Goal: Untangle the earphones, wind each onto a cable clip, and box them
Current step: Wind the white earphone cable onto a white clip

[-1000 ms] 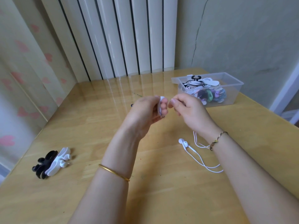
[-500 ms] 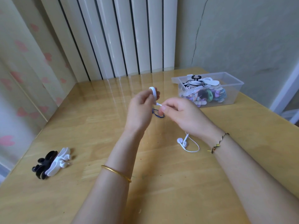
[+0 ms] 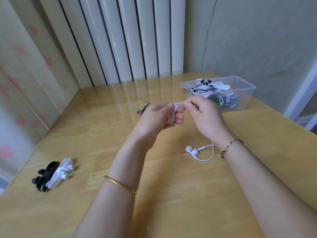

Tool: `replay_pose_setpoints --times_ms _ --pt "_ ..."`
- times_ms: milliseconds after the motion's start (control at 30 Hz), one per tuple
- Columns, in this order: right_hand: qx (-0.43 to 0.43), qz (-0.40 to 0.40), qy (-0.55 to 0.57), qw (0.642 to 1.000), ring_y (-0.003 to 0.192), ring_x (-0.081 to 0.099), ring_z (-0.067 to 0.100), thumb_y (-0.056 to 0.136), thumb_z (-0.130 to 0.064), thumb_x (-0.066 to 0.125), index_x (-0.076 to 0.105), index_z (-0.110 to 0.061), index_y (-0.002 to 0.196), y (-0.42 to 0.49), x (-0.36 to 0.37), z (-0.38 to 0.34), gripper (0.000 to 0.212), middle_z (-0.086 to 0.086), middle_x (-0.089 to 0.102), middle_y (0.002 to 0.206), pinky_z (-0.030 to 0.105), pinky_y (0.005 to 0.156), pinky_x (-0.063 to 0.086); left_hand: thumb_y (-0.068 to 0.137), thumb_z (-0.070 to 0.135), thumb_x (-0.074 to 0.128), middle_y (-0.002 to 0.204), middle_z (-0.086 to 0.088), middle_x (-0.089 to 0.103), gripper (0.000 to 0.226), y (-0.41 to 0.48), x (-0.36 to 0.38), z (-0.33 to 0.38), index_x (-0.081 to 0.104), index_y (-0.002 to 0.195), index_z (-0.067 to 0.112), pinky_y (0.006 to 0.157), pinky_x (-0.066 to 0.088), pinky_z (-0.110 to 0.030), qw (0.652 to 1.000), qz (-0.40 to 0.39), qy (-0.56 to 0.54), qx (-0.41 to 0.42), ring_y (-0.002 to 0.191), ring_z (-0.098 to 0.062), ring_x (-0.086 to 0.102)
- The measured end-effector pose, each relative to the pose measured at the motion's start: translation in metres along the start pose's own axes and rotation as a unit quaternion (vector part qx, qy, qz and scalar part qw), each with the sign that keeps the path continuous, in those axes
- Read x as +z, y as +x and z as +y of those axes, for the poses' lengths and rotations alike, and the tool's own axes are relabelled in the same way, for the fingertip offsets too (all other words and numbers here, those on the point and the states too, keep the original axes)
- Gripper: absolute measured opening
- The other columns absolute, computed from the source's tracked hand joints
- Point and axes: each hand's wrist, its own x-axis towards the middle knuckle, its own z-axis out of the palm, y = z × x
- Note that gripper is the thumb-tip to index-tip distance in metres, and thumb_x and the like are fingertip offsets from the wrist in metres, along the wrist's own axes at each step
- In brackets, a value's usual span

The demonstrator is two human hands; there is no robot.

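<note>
Noted spare clips (image 3: 51, 174), one black, one white, touching each other on table (image 3: 103, 134), far left of box (image 3: 247, 93) and much nearer than it. Noted white earbuds (image 3: 192, 150) lying loose on table, nearer than box and a bit left of it, with a short loop of cable (image 3: 212, 152) running up under right wrist.

Above earbuds, left of box and close to it: gripped a white clip (image 3: 171, 117) in left hand (image 3: 154, 121), fingers curled round it, thumb on top, what looked like white wraps on it. Pinched cable between thumb and forefinger of right hand (image 3: 204, 115), other fingers curled in, a short strand stretched across to clip. Held hands almost touching.

Spotted a dark tangled cord (image 3: 143, 109) on table just beyond left hand, left of box. Inside box: wound earphones (image 3: 204, 91) on clips, black and white on top, coloured bits below; count unclear.

Progress, as a judgement: several sets boxed. This one untangled and mostly wound, with only the earbud end left to take up, then to go into box. Looked late in task, with two spare clips unused. Could not tell whether dark cord was an earphone to be done next.
</note>
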Motion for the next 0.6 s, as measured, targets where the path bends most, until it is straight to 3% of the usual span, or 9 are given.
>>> replay_pose_setpoints --times_ms 100,200,267,367,433,500,567,600 --pt "0.009 -0.045 0.009 0.999 0.058 0.042 0.006 0.095 -0.018 0.052 0.056 -0.026 0.073 -0.002 0.004 -0.002 0.024 -0.008 0.048 0.06 0.032 0.06 0.033 0.102 0.017 0.037 0.074 0.005 0.07 0.033 0.001 -0.001 0.003 0.066 0.088 0.013 0.081 0.046 -0.027 0.993 0.023 -0.112 -0.038 0.074 -0.009 0.066" --pt "0.019 -0.124 0.005 0.992 0.056 0.041 0.009 0.094 -0.018 0.052 0.061 -0.021 0.074 -0.005 0.008 -0.008 0.022 -0.006 0.048 0.058 0.031 0.057 0.032 0.099 0.016 0.039 0.089 0.003 0.073 0.027 0.003 -0.005 0.006 0.066 0.096 0.013 0.091 0.042 -0.031 0.969 0.03 -0.239 -0.056 0.087 -0.009 0.069" --pt "0.024 -0.172 0.011 0.985 0.053 0.04 0.009 0.095 -0.018 0.052 0.065 -0.018 0.077 -0.008 0.008 -0.011 0.022 -0.008 0.044 0.055 0.026 0.055 0.031 0.097 0.013 0.041 0.1 0.0 0.073 0.024 0.004 -0.009 0.006 0.064 0.103 0.011 0.1 0.039 -0.037 0.966 0.044 -0.25 -0.042 0.1 -0.011 0.068" --pt "0.011 -0.244 -0.005 0.97 0.051 0.041 0.006 0.095 -0.02 0.052 0.068 -0.017 0.079 -0.011 0.003 -0.018 0.023 -0.006 0.045 0.055 0.023 0.054 0.033 0.096 0.004 0.04 0.108 -0.001 0.07 0.026 0.006 -0.009 -0.001 0.063 0.104 0.014 0.106 0.038 -0.043 0.985 0.078 -0.152 -0.001 0.112 -0.014 0.063" --pt "-0.004 -0.268 0.002 0.963 0.047 0.043 0.001 0.095 -0.019 0.053 0.068 -0.015 0.079 -0.012 -0.001 -0.025 0.023 -0.009 0.047 0.051 0.016 0.049 0.032 0.095 -0.002 0.04 0.107 0.005 0.066 0.032 0.006 -0.009 -0.004 0.062 0.106 0.018 0.102 0.042 -0.033 0.994 0.103 -0.033 0.034 0.11 -0.01 0.06" --pt "-0.011 -0.216 0.034 0.976 0.047 0.044 -0.002 0.094 -0.018 0.052 0.065 -0.017 0.076 -0.01 -0.006 -0.029 0.022 -0.015 0.05 0.047 0.013 0.049 0.033 0.094 -0.001 0.039 0.093 0.01 0.062 0.029 0.004 -0.011 -0.006 0.062 0.102 0.016 0.082 0.043 -0.015 0.991 0.071 0.096 0.066 0.089 0.001 0.058" --pt "-0.015 -0.127 0.06 0.99 0.051 0.046 -0.004 0.093 -0.014 0.052 0.062 -0.019 0.075 -0.005 -0.01 -0.026 0.021 -0.021 0.053 0.05 0.012 0.052 0.033 0.097 0.005 0.039 0.08 0.005 0.055 0.023 0.003 -0.011 -0.005 0.062 0.095 0.005 0.059 0.035 -0.008 0.979 0.015 0.187 0.077 0.063 0.003 0.048" --pt "-0.017 -0.092 0.061 0.994 0.054 0.047 -0.003 0.093 -0.012 0.053 0.062 -0.019 0.076 -0.003 -0.01 -0.024 0.02 -0.019 0.055 0.053 0.013 0.054 0.033 0.098 0.008 0.039 0.082 0.001 0.058 0.024 0.002 -0.011 -0.005 0.063 0.097 0.004 0.057 0.035 -0.007 0.976 0.001 0.207 0.075 0.061 0.005 0.049"
